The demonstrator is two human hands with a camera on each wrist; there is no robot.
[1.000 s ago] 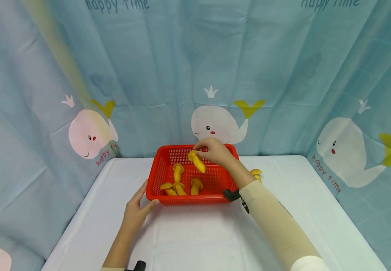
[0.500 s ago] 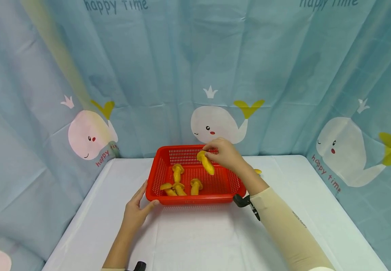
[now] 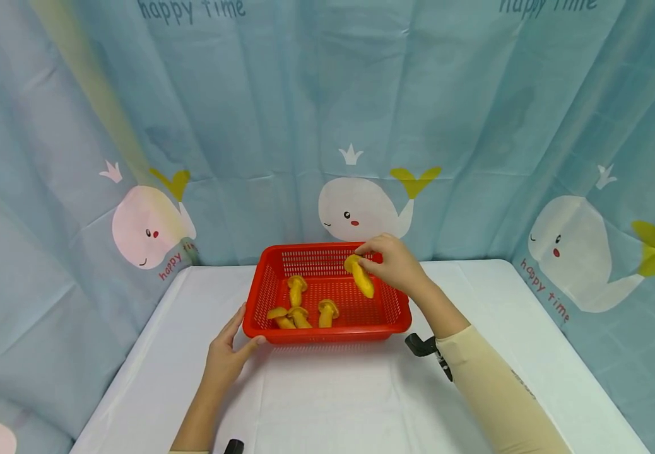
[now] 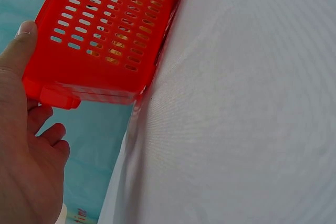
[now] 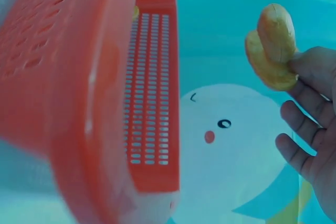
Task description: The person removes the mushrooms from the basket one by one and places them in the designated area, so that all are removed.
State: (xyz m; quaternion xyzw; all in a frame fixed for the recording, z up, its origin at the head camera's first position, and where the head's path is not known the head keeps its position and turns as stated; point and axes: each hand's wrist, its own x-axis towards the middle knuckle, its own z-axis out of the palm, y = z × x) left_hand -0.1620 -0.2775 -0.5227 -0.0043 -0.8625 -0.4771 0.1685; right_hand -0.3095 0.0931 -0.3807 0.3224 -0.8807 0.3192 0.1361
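My right hand (image 3: 398, 265) pinches a yellow mushroom (image 3: 363, 280) by its cap between thumb and fingers, over the right part of a red plastic basket (image 3: 327, 336). The stem points down and slightly right in the head view; the right wrist view shows the mushroom (image 5: 275, 40) apart from the basket wall. My left hand (image 3: 227, 353) grips the basket's front left corner, its thumb on one side of the rim (image 4: 58, 95) and curled fingers on the other. Several more mushrooms (image 3: 296, 290) lie in the left and middle of the basket.
The basket stands on a table with a white cloth (image 3: 327, 403), near its back edge. A blue curtain (image 3: 259, 126) with printed whales hangs close behind and at both sides.
My right hand has moved right and slightly toward me with the mushroom. A mushroom on the table right of the basket is now hidden behind the right arm. The left hand stays at the corner.
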